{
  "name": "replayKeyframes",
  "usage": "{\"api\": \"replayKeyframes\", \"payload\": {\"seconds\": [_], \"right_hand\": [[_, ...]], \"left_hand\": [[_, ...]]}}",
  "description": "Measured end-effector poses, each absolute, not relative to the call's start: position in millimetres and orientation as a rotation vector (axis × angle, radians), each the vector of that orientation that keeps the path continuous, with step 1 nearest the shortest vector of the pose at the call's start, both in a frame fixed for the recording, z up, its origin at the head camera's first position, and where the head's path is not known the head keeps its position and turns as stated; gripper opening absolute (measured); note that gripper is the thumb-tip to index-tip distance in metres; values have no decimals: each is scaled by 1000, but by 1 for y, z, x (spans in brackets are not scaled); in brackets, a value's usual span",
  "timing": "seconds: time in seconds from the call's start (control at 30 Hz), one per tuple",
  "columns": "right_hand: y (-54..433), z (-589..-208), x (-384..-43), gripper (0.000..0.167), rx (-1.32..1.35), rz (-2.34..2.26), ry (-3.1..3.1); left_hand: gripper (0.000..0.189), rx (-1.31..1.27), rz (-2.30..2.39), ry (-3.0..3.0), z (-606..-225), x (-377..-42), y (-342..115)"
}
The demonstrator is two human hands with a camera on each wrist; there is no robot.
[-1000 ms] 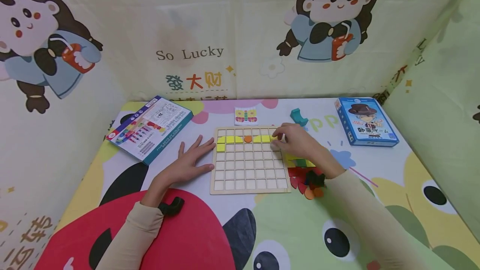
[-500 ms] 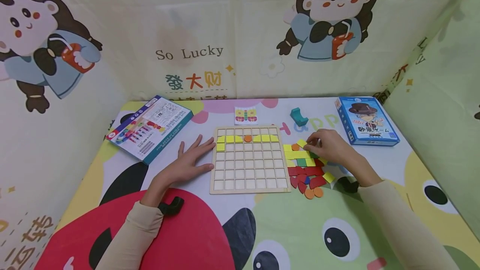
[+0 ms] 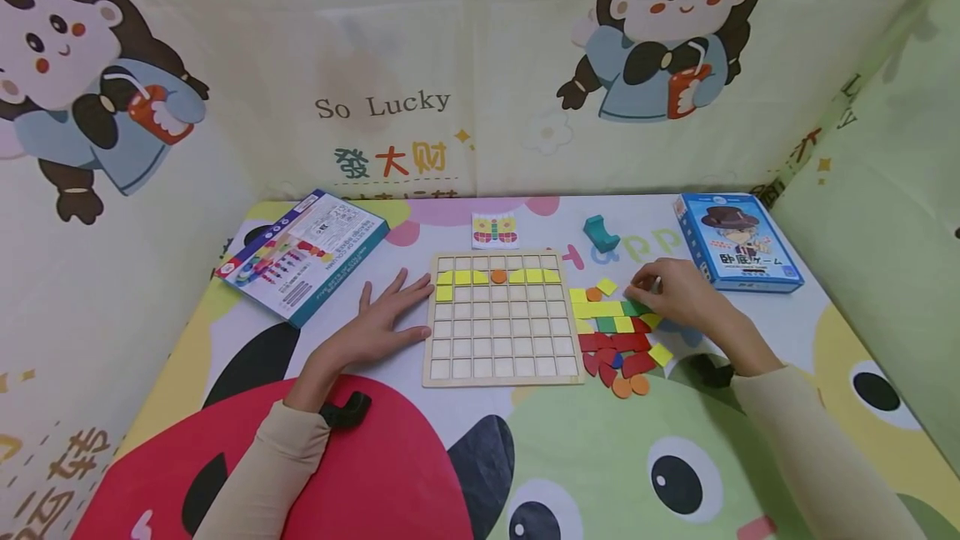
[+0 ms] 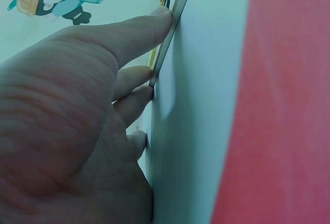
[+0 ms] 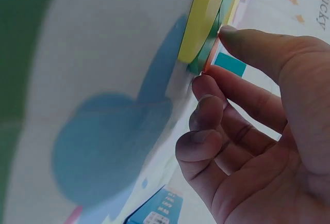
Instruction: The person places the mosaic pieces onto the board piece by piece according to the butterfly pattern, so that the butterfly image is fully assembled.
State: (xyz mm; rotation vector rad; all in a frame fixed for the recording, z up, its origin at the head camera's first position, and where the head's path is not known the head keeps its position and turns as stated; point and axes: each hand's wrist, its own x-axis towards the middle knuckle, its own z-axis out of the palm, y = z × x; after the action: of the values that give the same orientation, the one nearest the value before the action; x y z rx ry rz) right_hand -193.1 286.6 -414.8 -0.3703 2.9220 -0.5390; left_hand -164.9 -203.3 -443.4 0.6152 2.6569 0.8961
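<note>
Bright table [image 3: 375,473], wooden board [image 3: 502,348], coloured pieces [image 3: 600,342]

The table's cover is printed in red, green, yellow and white. At its middle the wooden board lies flat, divided into small squares. A white-and-teal box [image 3: 303,257] lies askew to its left, and a blue box [image 3: 738,242] lies at the far right.

The left hand [image 3: 378,325] is spread, its thumb and fingertips touching the board's left edge. The right hand [image 3: 678,294] is at the coloured pieces, fingers bent, thumb and forefinger at a green piece [image 3: 633,307]; whether they grip it, I cannot tell.

Beyond the board lie a butterfly card [image 3: 494,231] and, right of it, a teal block [image 3: 601,234]. The coloured pieces lie just beside the board's right edge, mostly yellow and green on the far side, red and orange nearer the person. On the board, the second row from the far edge holds three yellow pieces [image 3: 462,277] on each side of a round orange piece [image 3: 498,277]; another yellow piece [image 3: 444,293] sits in the leftmost square below.
</note>
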Motion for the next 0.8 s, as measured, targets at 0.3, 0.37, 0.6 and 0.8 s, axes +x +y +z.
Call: {"api": "replayKeyframes", "payload": {"seconds": [0.3, 0.37, 0.6, 0.8], "right_hand": [[293, -412, -191, 36, -323, -539, 2906], [293, -412, -191, 36, -314, -540, 2904], [292, -411, -192, 38, -312, -532, 2904], [289, -411, -193, 40, -278, -521, 2923]], "left_hand": [[82, 611, 890, 2656, -444, -165, -203], [82, 612, 894, 2657, -444, -165, -204], [83, 616, 889, 2662, -446, -166, -204], [83, 627, 889, 2665, -446, -166, -205]]}}
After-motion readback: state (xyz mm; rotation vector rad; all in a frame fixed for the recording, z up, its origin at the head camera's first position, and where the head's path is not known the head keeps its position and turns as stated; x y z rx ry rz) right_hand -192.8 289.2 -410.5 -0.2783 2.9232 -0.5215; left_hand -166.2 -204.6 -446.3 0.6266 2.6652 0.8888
